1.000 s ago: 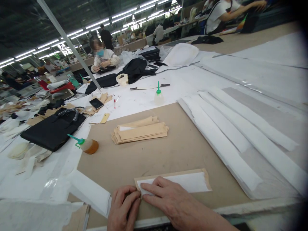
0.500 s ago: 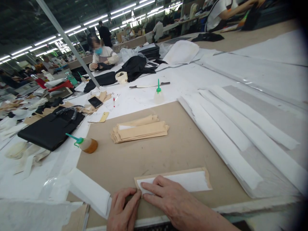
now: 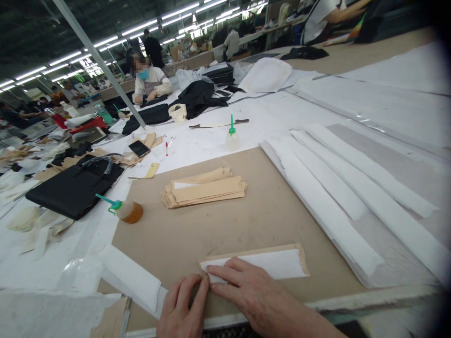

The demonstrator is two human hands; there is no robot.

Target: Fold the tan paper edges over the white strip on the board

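A tan strip point(image 3: 303, 257) lies near the front edge of the brown board, with a white backing piece point(image 3: 282, 264) on top and a tan margin showing along its far edge and right end. My right hand point(image 3: 243, 286) rests over the strip's left part, its fingers stretched out and pressing on the white piece. At the left end, my left hand point(image 3: 185, 303) pinches the tan margin between thumb and fingers, close to the right fingertips. The fingers partly hide the corner there.
Stacked tan strips point(image 3: 207, 190) lie mid-board. An amber-filled squeeze bottle point(image 3: 130, 212) tips on its side at left; another bottle point(image 3: 232, 138) stands behind. Long white strips point(image 3: 327, 202) cover the right. Folded white pieces point(image 3: 130, 277) sit left. Across the table is a co-worker point(image 3: 151, 84).
The tan margin at the strip's left end shows narrower, turned in under my fingers. My left hand has shifted slightly. The co-worker's hands have moved over the black material.
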